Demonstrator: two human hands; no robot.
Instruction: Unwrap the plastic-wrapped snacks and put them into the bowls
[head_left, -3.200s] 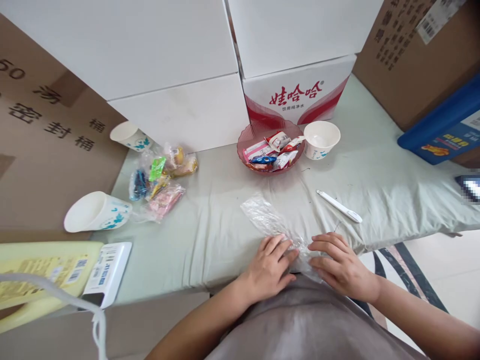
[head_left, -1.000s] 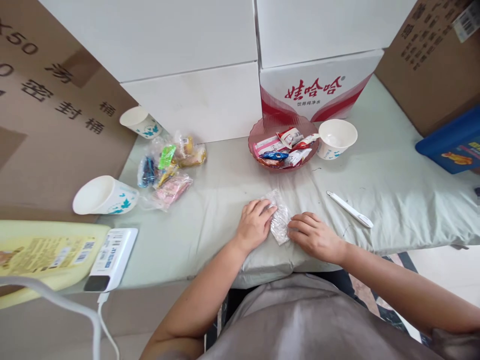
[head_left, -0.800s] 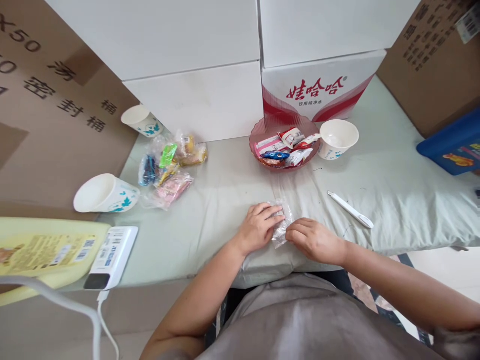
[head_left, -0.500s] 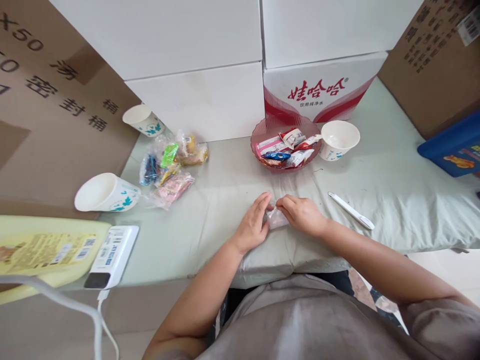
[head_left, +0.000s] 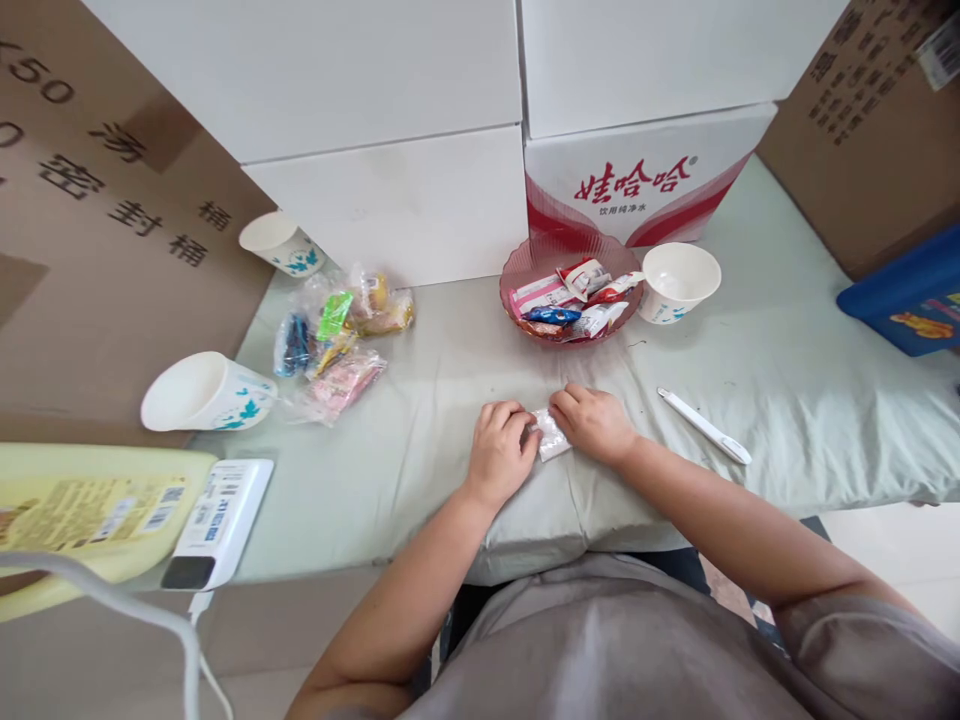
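Plastic bag (head_left: 550, 446): folded into a small clear wad, lying on the pale green cloth (head_left: 750, 360) between both hands
Left hand (head_left: 499, 455): fingers curled, tips pinching the wad's left edge
Right hand (head_left: 592, 423): fingers bent, pressing its right and top edge
Nearer hand: neither; both touch it
Long axis: cannot tell; the wad is mostly covered
Beyond: candy dish (head_left: 571, 299), white pen (head_left: 703, 425) to the right
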